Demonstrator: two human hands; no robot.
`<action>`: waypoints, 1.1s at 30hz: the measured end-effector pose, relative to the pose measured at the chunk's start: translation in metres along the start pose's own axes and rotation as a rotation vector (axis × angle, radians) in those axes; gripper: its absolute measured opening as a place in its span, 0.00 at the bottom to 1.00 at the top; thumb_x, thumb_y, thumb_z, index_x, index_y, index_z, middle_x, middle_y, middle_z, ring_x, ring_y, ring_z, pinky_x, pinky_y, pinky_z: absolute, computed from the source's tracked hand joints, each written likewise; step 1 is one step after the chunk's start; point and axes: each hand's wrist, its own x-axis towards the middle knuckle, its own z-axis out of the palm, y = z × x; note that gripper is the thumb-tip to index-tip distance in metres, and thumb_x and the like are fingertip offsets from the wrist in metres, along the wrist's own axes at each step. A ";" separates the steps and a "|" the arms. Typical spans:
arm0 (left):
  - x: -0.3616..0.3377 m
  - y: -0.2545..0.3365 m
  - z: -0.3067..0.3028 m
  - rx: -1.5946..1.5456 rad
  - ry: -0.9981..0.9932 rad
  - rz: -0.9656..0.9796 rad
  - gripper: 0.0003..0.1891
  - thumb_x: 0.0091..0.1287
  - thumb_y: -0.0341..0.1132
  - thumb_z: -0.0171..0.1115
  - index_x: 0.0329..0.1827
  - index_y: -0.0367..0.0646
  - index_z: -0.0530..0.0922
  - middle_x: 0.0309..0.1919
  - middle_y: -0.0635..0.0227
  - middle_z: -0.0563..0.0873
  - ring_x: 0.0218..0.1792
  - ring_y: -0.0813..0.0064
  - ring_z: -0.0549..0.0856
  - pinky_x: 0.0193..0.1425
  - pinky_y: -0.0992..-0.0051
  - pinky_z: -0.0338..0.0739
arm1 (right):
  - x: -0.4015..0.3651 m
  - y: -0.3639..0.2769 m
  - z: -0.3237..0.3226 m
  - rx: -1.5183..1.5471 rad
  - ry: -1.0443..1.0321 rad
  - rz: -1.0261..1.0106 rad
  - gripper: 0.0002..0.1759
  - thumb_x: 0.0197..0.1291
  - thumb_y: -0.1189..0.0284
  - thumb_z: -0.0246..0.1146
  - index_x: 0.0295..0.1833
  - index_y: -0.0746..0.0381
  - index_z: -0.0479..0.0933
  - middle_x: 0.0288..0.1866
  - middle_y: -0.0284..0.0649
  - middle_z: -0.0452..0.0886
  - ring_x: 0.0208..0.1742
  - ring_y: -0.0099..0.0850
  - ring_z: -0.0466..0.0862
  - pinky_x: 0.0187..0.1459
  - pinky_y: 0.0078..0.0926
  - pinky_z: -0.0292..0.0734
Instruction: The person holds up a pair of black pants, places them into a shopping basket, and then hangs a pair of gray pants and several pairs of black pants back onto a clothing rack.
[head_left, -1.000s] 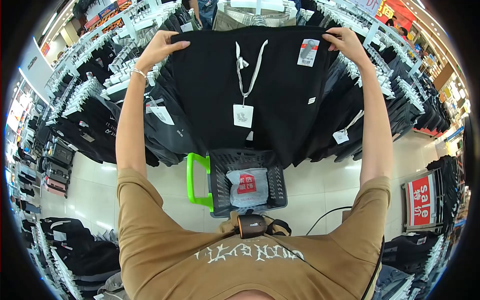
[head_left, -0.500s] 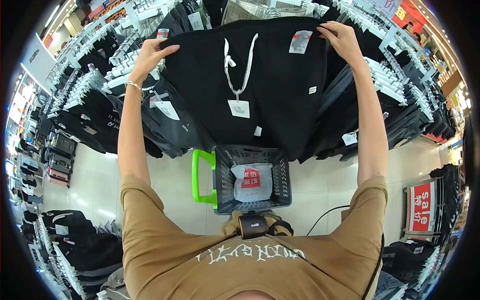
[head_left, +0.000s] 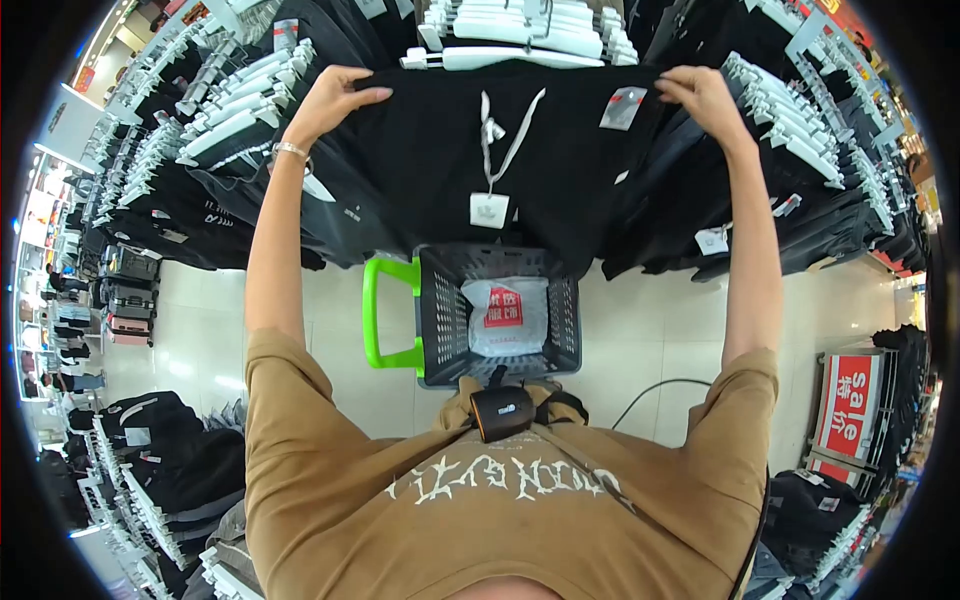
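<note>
Black drawstring trousers [head_left: 425,150] hang stretched out in front of me, held by the waistband. My left hand [head_left: 338,103] pinches the left end of the waistband, while my right hand [head_left: 703,97] grips the right end. A white drawstring [head_left: 487,130] dangles at the middle of the waist with a white square tag [head_left: 489,210] below it. Near my right hand, a clear size sticker [head_left: 622,108] is on the fabric. The lower legs are partly hidden behind the basket. Just above the waistband is a white hanger [head_left: 520,58].
A dark shopping basket [head_left: 432,330] with a green handle [head_left: 372,315] stands close to me, holding a white plastic package [head_left: 512,335]. White hangers [head_left: 255,95] with dark clothes line both sides. A red sale sign [head_left: 845,415] stands at the right.
The trousers and both hands have come a little lower in view. White hangers now show beyond the waistband, and the basket appears higher and nearer the hanging legs.
</note>
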 end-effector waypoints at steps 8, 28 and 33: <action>0.025 0.009 0.027 0.183 0.302 0.101 0.20 0.60 0.46 0.71 0.47 0.38 0.85 0.11 0.71 0.68 0.15 0.87 0.64 0.23 0.79 0.64 | -0.004 0.005 -0.018 -0.447 0.762 -0.439 0.07 0.60 0.68 0.67 0.40 0.58 0.87 0.36 0.45 0.87 0.38 0.38 0.87 0.46 0.23 0.79; 0.000 -0.034 0.078 0.045 0.270 -0.155 0.20 0.63 0.39 0.68 0.50 0.30 0.82 0.28 0.57 0.89 0.31 0.73 0.90 0.35 0.81 0.83 | -0.037 0.018 0.050 -0.242 0.262 -0.201 0.09 0.59 0.75 0.64 0.42 0.68 0.83 0.38 0.46 0.84 0.37 0.43 0.84 0.41 0.31 0.78; -0.040 -0.034 0.110 0.074 0.342 -0.284 0.21 0.59 0.42 0.71 0.48 0.33 0.83 0.25 0.58 0.87 0.26 0.73 0.88 0.35 0.77 0.82 | -0.019 0.006 0.059 -0.286 0.267 -0.169 0.10 0.57 0.71 0.65 0.40 0.67 0.84 0.35 0.45 0.84 0.34 0.43 0.84 0.40 0.32 0.77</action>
